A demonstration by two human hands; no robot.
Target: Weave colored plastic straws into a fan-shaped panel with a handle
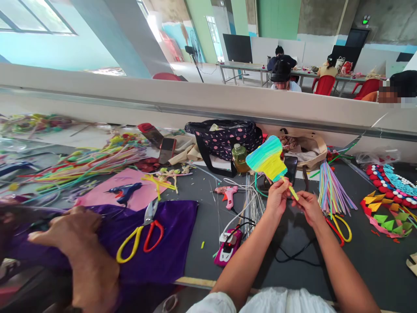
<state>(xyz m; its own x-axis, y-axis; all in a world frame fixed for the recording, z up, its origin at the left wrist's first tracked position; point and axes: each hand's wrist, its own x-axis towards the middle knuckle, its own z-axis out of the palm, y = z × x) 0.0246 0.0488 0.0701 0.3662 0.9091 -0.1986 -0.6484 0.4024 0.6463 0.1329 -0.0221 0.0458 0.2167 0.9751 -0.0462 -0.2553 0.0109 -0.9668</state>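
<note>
Over the dark table, my left hand (276, 196) is closed round the narrow lower end of a fan-shaped craft piece (267, 157), striped blue, teal and yellow. The piece is tilted, its wide part up and to the left. From its lower end a thin yellow strip (293, 193) runs down to the right. My right hand (308, 207) pinches the strip's free end. Left of my hands lies a pink glue gun (227, 194). Red and yellow scissors (340, 229) lie right of my right wrist, partly hidden by it.
Another person's hand (70, 226) is over purple cloth (176, 234) at left, near scissors (150, 226) and a blue glue gun (125, 191). A power strip (229, 248), patterned bag (224, 137), green bottle (240, 157), pipe cleaners (334, 187) and a low wall (130, 98) surround the work area.
</note>
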